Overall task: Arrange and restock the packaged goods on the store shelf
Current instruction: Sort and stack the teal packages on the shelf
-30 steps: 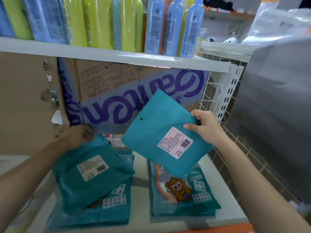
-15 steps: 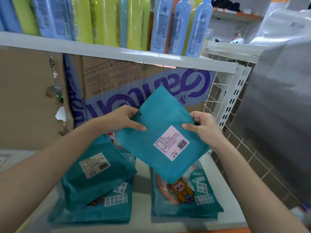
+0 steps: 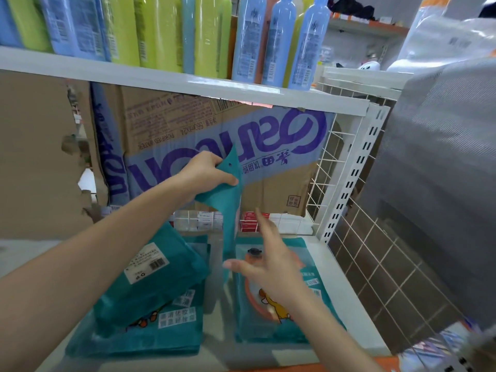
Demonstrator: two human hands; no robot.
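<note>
Landmark: brown cardboard box (image 3: pixel 268 189) with upside-down purple print, standing at the back of the lower shelf (image 3: pixel 338 280).

Room and edges:
- White upper shelf (image 3: pixel 161 79) caps the bay directly above the box; blue and green bottles (image 3: pixel 209 36) stand on it.
- Right of the box, a white wire mesh panel (image 3: pixel 330 167) and a slotted upright (image 3: pixel 351 178) close that side.
- Below the box's bottom edge, small red and white cartons (image 3: pixel 249 224) sit at the back.
- In front of the box, two stacks of teal packets lie flat with a bare strip of shelf between them. The left stack (image 3: pixel 150 336) has its top packet (image 3: pixel 161 272) skewed, label up. The right stack (image 3: pixel 257 328) lies squarer, cartoon print up.

Hands:
- Left hand (image 3: pixel 204 175) is in front of the box's printed band and grips the upper corner of a teal packet (image 3: pixel 228 200), thumb across the near face and fingers curled behind.
- The packet hangs nearly edge-on to the camera, its lower end dropping toward the strip between the stacks.
- Right hand (image 3: pixel 265 264) is open, fingers spread and blurred, holding nothing. It is over the right stack, just beside the hanging packet's lower part. Contact with either cannot be told.

Pose: the left forearm reaches in from the lower left, angled up toward the box. The right forearm comes from the lower right, wrist low and fingers pointing at the box.
</note>
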